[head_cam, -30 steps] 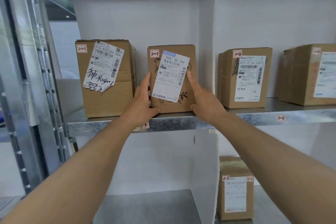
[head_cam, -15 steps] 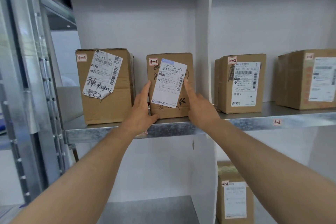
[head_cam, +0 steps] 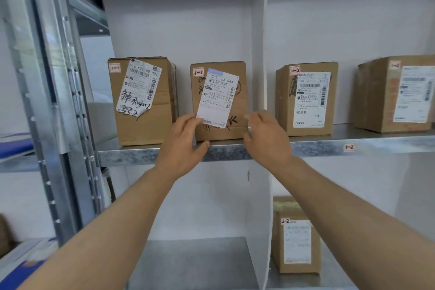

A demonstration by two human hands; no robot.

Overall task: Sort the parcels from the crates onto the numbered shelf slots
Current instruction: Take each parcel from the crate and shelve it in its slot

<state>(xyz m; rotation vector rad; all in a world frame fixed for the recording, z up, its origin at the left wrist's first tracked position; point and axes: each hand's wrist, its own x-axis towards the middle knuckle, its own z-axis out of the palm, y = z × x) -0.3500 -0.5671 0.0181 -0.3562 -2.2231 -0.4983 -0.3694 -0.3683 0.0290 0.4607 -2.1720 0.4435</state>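
On the upper shelf (head_cam: 235,152), two parcels stand side by side left of the upright divider (head_cam: 259,54): the larger parcel (head_cam: 143,122) at far left, the smaller parcel (head_cam: 237,129) close against the divider. Right of the divider stand a third parcel (head_cam: 284,101) and, further right, a fourth (head_cam: 374,96). Below (on the lower shelf (head_cam: 188,263)), one more parcel (head_cam: 277,242) stands right of the divider. Both hands, the left hand (head_cam: 181,146) and right hand (head_cam: 268,141), sit before the smaller parcel.

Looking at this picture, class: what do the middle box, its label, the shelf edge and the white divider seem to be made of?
Middle box: brown cardboard, matte, creased. Label: white printed paper, slightly glossy. Shelf edge: probably galvanised steel, grey and mottled. Divider: white, smooth board, plastic or coated card; cannot tell which.
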